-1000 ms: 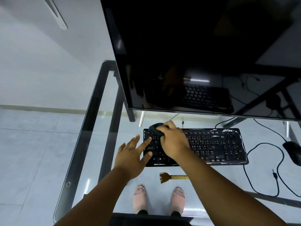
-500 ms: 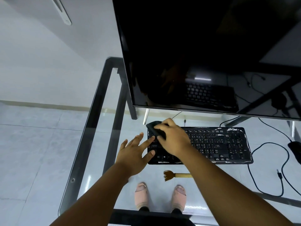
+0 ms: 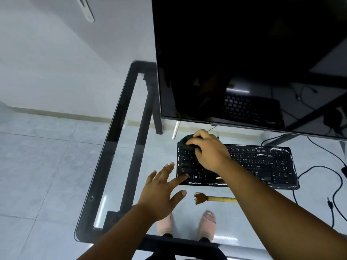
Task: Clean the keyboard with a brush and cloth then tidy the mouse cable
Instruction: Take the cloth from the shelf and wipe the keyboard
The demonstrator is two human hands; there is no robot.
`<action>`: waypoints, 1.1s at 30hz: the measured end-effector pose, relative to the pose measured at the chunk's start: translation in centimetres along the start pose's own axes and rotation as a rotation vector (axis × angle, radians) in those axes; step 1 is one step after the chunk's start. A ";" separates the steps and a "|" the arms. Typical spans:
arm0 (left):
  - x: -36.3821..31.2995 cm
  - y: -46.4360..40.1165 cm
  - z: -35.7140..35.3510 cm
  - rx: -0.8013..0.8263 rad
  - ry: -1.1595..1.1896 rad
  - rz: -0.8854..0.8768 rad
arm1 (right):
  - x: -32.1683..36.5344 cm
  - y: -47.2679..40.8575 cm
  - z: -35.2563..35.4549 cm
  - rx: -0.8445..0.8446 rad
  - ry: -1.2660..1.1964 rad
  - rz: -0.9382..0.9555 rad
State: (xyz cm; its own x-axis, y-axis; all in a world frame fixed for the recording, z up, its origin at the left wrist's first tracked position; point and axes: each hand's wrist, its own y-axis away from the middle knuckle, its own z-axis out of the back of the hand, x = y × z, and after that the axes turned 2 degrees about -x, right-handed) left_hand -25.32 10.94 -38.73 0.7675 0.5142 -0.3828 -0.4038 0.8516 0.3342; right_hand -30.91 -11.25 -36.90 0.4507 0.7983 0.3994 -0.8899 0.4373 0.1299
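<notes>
A black keyboard [image 3: 262, 166] lies on the glass desk [image 3: 116, 128] below the monitor. My right hand [image 3: 210, 151] presses a dark cloth [image 3: 185, 142] onto the keyboard's far left corner. My left hand [image 3: 161, 188] is spread flat, its index fingertip on the keyboard's near left corner. A brush [image 3: 212, 198] with brown bristles and a pale handle lies on the glass just in front of the keyboard; my right forearm hides its handle end. The black mouse [image 3: 344, 169] shows only at the right edge, with its cable [image 3: 319, 167] looped on the glass.
A large dark monitor [image 3: 244, 62] stands right behind the keyboard and overhangs it. Through the glass I see my feet in pink slippers [image 3: 187, 224] and the tiled floor. The desk's black frame runs along the left edge.
My left hand has slid back from the keyboard's left side to its near left corner. My right hand with the cloth stays at the far left corner. The view shifted slightly left.
</notes>
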 end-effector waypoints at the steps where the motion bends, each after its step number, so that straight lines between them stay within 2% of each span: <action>1: 0.1 0.2 -0.2 -0.011 0.002 0.003 | 0.3 -0.2 -0.1 -0.009 0.010 -0.009; 5: 0.8 1.3 -1.0 -0.060 0.006 0.003 | 1.6 -0.3 -0.3 0.036 0.050 0.090; 8: 1.0 2.1 -1.4 -0.037 0.011 0.006 | 1.2 0.3 -0.2 0.088 0.070 0.174; 13: 1.2 2.8 -1.9 -0.030 0.013 -0.012 | 2.1 -0.3 -0.1 0.001 0.066 0.062; 19: 2.2 4.2 -1.7 -0.144 0.123 0.081 | 1.7 2.3 -0.8 0.134 0.030 0.209; 24: 3.5 3.8 -1.6 -0.259 0.192 0.194 | 1.9 1.7 -1.2 0.024 0.033 0.105; 30: 5.6 1.4 -0.1 -0.314 0.222 0.291 | 1.4 4.6 -1.6 0.154 -0.005 0.256; 33: 6.0 -0.4 1.4 -0.290 0.199 0.262 | 0.8 5.4 -1.6 0.109 -0.024 0.215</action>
State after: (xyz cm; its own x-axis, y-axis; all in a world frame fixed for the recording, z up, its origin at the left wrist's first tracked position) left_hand -19.89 13.52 -39.98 0.5208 0.7021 -0.4855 -0.7169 0.6685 0.1977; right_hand -35.28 -7.57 -37.28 0.2495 0.8578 0.4494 -0.9681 0.2101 0.1365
